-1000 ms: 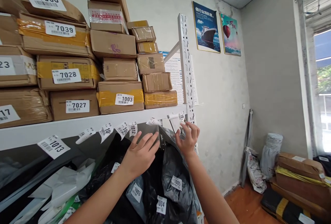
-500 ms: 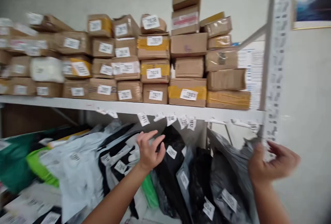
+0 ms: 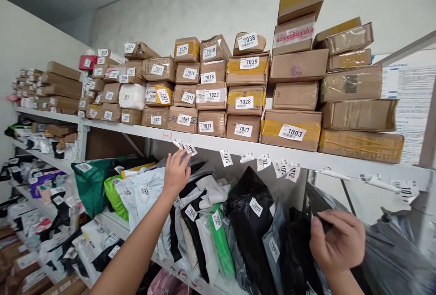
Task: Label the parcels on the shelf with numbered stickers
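My left hand point(image 3: 177, 172) is raised in front of the upper shelf's edge, fingers spread and holding nothing. Its fingertips are close to a hanging paper label point(image 3: 190, 148) marked 1006; whether they touch is unclear. Below it stand packed plastic mailer bags, among them a pale one point(image 3: 146, 195) and a green one point(image 3: 218, 236). Over the bags at the right, my right hand point(image 3: 340, 240) has its thumb and bent fingers closed about the edge of a dark grey mailer bag point(image 3: 322, 195). A black mailer bag point(image 3: 250, 208) labelled 1002 leans between the hands.
Labelled cardboard boxes point(image 3: 243, 127) are stacked along the white upper shelf point(image 3: 211, 139). More number labels point(image 3: 225, 157) hang from its edge. Further shelving with boxes and bags point(image 3: 57, 115) recedes at the left. A printed sheet point(image 3: 413, 104) is on the wall at the right.
The view has swung left, showing more shelving there. My left hand has moved left along the shelf edge. My right hand has left the shelf post and is now at the grey bag.
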The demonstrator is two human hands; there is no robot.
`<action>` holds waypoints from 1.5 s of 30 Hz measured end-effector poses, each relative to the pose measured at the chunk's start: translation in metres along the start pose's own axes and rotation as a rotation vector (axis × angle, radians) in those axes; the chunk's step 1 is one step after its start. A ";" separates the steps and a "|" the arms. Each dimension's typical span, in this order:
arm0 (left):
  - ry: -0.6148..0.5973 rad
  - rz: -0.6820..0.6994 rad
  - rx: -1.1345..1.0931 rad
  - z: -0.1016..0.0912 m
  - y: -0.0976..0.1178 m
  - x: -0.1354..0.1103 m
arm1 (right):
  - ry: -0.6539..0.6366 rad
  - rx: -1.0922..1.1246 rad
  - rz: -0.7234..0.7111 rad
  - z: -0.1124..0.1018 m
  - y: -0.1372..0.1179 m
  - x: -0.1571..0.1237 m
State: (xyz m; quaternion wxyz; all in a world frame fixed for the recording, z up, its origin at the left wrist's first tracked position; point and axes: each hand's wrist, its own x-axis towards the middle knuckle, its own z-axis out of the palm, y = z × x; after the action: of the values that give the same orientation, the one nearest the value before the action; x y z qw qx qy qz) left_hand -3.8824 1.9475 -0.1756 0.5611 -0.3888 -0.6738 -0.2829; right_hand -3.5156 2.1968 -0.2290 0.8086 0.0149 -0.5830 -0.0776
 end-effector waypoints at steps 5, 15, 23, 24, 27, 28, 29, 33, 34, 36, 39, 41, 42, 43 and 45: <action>-0.010 -0.028 0.097 -0.012 -0.007 -0.001 | -0.146 0.152 -0.058 0.027 -0.036 0.004; -0.069 0.039 0.049 -0.012 -0.025 -0.002 | -0.252 0.289 -0.071 0.051 -0.061 -0.003; -0.059 0.038 0.026 -0.013 -0.017 -0.006 | -0.388 0.377 0.142 0.073 -0.081 -0.015; -0.030 0.014 0.024 -0.014 -0.011 -0.004 | -0.428 0.413 0.234 0.081 -0.086 -0.016; 0.103 -0.078 -0.049 -0.019 0.018 0.003 | -0.483 0.592 0.718 0.118 -0.101 -0.017; 0.122 -0.093 -0.126 -0.020 0.032 0.006 | -0.455 0.670 0.905 0.133 -0.105 -0.015; 0.113 -0.104 -0.235 -0.019 0.046 0.010 | -0.402 0.743 1.071 0.148 -0.108 -0.011; 0.024 -0.216 -0.617 -0.008 0.102 0.025 | -0.034 0.833 1.425 0.190 -0.110 0.017; 0.038 -0.235 -0.640 -0.006 0.112 0.029 | 0.042 0.824 1.461 0.195 -0.109 0.024; 0.081 -0.192 -0.615 -0.004 0.126 0.034 | 0.130 0.813 1.495 0.200 -0.107 0.035; 0.100 -0.011 -0.509 -0.008 0.138 0.039 | 0.191 0.828 1.497 0.199 -0.104 0.037; 0.087 0.075 -0.444 -0.012 0.143 0.040 | 0.239 0.852 1.478 0.195 -0.103 0.031; 0.077 0.100 -0.422 -0.013 0.146 0.040 | 0.259 0.873 1.465 0.193 -0.102 0.027; 0.068 0.118 -0.408 -0.014 0.148 0.040 | 0.275 0.899 1.449 0.191 -0.102 0.023; 0.047 0.160 -0.392 -0.014 0.152 0.039 | 0.286 0.959 1.422 0.187 -0.101 0.019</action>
State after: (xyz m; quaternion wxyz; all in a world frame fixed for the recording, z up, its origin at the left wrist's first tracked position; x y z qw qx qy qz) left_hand -3.7499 2.0260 -0.1435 0.5109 -0.5358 -0.5598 -0.3722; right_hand -3.6977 2.1064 -0.1633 0.6371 -0.0041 -0.3166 0.7027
